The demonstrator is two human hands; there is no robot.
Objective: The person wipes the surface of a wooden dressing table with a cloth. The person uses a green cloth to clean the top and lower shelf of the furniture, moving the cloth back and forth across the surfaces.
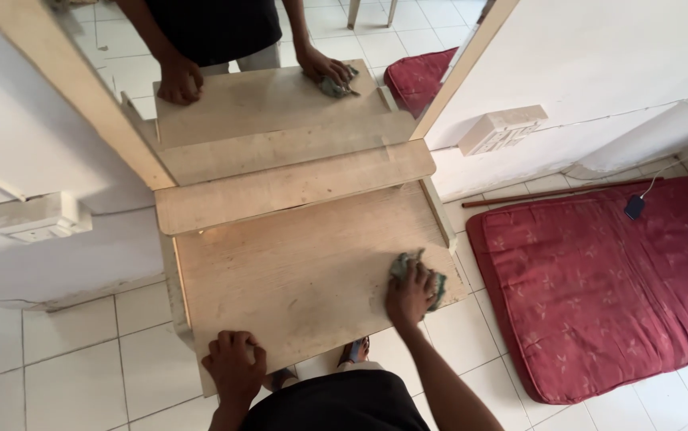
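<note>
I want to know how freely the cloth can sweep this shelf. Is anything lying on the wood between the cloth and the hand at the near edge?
Nothing visible. The right hand presses the green cloth near the right edge; the left hand grips the near edge; the wooden shelf between them shows only bare wood.

Crumpled green cloth (417, 273) (on wooden shelf (296, 279))

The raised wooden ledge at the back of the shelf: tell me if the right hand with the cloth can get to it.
Probably yes. The right hand presses the green cloth on the wooden shelf, and only bare board lies between it and the ledge below the mirror.
</note>
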